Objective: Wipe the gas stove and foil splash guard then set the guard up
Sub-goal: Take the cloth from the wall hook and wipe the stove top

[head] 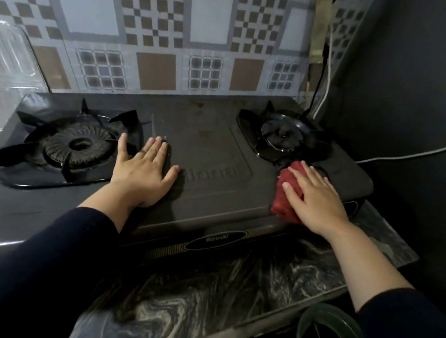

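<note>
Right hand (316, 197) presses flat fingers on the red cloth (287, 193), right of centre on the stove (216, 168); left hand (145, 170) braces open-palmed. Best: overlapping strokes, steady pressure around burners.

Two arms in dark sleeves reach forward, forearms bare. The left hand (143, 171) lies flat, palm down, fingers straight and together, thumb spread outward. The right hand (315, 198) lies palm down, fingers extended, pressing on a bunched red cloth (287, 196) beneath it.
</note>
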Tool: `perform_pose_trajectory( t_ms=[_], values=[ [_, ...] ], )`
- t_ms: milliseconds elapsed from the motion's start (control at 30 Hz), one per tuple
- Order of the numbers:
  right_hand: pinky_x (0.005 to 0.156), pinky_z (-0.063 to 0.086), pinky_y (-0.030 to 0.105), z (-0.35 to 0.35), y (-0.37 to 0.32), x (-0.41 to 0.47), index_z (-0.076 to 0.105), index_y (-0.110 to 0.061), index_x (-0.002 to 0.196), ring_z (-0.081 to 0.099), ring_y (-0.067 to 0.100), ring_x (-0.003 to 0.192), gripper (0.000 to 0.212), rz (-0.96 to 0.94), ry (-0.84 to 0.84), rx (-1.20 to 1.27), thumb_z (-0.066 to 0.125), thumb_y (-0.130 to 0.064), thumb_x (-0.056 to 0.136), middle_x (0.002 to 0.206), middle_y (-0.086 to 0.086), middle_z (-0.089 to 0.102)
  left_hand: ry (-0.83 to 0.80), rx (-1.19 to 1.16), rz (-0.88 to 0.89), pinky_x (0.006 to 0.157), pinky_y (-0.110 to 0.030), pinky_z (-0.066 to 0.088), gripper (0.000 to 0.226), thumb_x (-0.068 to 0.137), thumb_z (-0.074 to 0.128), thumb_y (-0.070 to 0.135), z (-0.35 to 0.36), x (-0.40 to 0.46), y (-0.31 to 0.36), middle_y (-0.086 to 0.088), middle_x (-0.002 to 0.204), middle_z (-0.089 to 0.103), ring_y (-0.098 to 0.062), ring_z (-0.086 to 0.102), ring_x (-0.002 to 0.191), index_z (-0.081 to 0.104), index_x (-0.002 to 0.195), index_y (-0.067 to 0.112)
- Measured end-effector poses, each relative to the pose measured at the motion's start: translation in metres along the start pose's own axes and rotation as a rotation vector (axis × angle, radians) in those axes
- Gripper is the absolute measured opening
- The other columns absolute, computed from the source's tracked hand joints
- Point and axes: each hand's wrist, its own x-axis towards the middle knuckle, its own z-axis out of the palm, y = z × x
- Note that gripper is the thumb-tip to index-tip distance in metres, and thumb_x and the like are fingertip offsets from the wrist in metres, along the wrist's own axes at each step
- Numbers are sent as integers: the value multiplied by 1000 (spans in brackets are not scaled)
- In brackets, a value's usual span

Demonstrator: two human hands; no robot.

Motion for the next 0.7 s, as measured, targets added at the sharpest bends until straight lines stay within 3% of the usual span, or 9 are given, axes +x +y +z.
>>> perform_pose_trajectory(
  t_ms=[200, 367, 433, 700],
  values=[
    [120, 4, 43, -1, -7, 21, 23, -22, 149, 7, 27, 147, 64, 228, -24, -39, 25, -54, 94, 161, 9, 8, -3, 15, -9, 111, -55, -19, 72, 93, 7, 57, -3, 0, 5, 3, 161, 2, -8, -1, 148, 8, 152, 16],
    [120, 3, 38, 8, -26, -7, 26, -28, 148, 7, 21, 148, 60, 29, 49, -17, 28, -54, 94, 161, 3, 11, -19, 31, -7, 111, -55, -19, 72, 93, 6, 57, -4, 0, 4, 3, 161, 1, -8, -1, 148, 7, 152, 16],
    [120, 3, 37, 3, -14, -4, 25, -27, 149, 6, 20, 148, 62, 35, 22, -12, 28, -55, 94, 161, 2, 10, -24, 38, -8, 111, -55, -19, 72, 93, 6, 57, -2, 0, 1, 3, 161, 1, -8, -1, 148, 6, 152, 16],
    [119, 2, 44, -19, 48, 44, 15, -19, 151, 0, 27, 148, 69, 361, -99, -51, 24, -55, 93, 161, 8, 0, -25, 52, -8, 112, -54, -18, 71, 93, 6, 56, -1, -1, 4, 4, 161, -1, -8, -2, 148, 6, 152, 17]
  ],
)
